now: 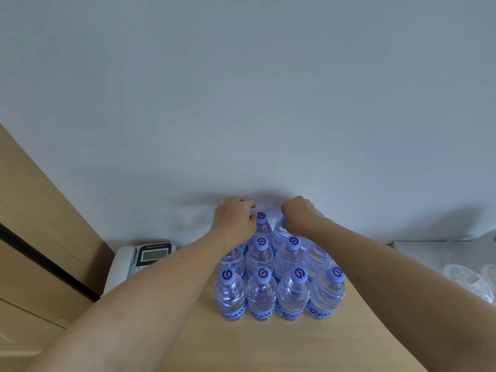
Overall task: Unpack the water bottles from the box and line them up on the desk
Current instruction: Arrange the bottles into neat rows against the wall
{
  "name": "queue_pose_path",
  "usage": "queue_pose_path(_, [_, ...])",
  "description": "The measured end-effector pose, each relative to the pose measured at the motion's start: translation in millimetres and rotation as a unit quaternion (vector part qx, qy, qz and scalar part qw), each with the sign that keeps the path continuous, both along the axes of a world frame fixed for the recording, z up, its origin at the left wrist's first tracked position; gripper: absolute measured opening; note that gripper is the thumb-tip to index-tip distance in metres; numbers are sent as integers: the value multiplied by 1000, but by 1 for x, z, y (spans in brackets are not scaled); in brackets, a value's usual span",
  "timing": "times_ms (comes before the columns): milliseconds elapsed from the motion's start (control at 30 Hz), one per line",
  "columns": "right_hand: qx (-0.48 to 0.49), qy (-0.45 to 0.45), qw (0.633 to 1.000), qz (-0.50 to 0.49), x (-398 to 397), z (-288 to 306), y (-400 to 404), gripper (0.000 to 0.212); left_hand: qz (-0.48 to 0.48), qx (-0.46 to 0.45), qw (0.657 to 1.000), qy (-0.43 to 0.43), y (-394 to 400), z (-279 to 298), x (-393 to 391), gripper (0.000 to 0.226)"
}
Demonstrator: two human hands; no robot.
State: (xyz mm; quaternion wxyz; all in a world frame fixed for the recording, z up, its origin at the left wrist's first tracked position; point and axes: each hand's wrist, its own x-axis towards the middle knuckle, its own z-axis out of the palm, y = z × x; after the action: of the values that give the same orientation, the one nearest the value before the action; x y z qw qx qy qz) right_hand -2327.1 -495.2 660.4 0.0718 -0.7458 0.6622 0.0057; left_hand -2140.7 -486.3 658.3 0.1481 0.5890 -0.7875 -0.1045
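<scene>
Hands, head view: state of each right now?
Left hand: fingers curled over a back-row bottle, apparently holding it.
Right hand: fingers curled round another back-row bottle top.

Water bottles (279, 272) upright in rows on the tabletop (268, 345)

Clear plastic, purple caps with a swirl logo, blue labels; packed side by side, touching, the back row against the wall.

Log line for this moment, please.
left hand: gripping back-row bottle | right hand: gripping back-row bottle | front row: four upright on desk | box: not visible
</scene>
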Motion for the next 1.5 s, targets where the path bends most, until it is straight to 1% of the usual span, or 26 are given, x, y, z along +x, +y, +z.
queue_pose_path(133, [-5, 1, 1000, 2, 0, 1, 0, 21, 3, -1, 1000, 2, 0, 0, 1, 36])
queue_pose_path(267, [5, 15, 1000, 13, 2, 5, 0, 33, 8, -4, 1000, 5, -2, 2, 3, 37])
queue_pose_path(367, [11, 23, 1000, 17, 3, 5, 0, 35, 8, -7, 1000, 9, -3, 2, 4, 36])
queue_pose_path(467, [12, 19, 1000, 11, 3, 5, -1, 36, 7, -6, 1000, 8, -3, 1, 5, 36])
queue_pose_path(567, [15, 7, 1000, -8, 2, 4, -2, 42, 7, -4, 1000, 13, -3, 1, 6, 35])
queue_pose_path(800, [25, 20, 999, -10, 5, 6, -4, 43, 4, -4, 1000, 20, -7, 1, 7, 36])
queue_pose_path(967, [30, 47, 998, -5, 9, 12, -3, 38, 2, -4, 1000, 18, -8, 1, 8, 35])
queue_pose_path(1033, [0, 55, 998, -1, 16, 17, -5, 32, 2, -7, 1000, 21, -9, 1, 10, 35])
queue_pose_path(1100, [-22, 24, 999, 15, 29, 19, -8, 17, 0, -9, 1000, 22, -10, 1, 12, 35])
queue_pose_path(1133, [-21, 0, 1000, 22, 37, 19, -9, 16, 0, -10, 1000, 20, -11, 1, 13, 35])
queue_pose_path(1200, [-3, -25, 999, 30, 51, 15, -10, 29, 2, -12, 1000, 20, -12, 2, 16, 34])
queue_pose_path(1333, [-3, -6, 1000, 27, 61, 4, -11, 45, 9, -10, 999, 28, -13, 0, 25, 33])
queue_pose_path(1500, [9, -1, 999, 39, 66, 5, -13, 38, 18, -12, 999, 37, -13, -4, 38, 33])
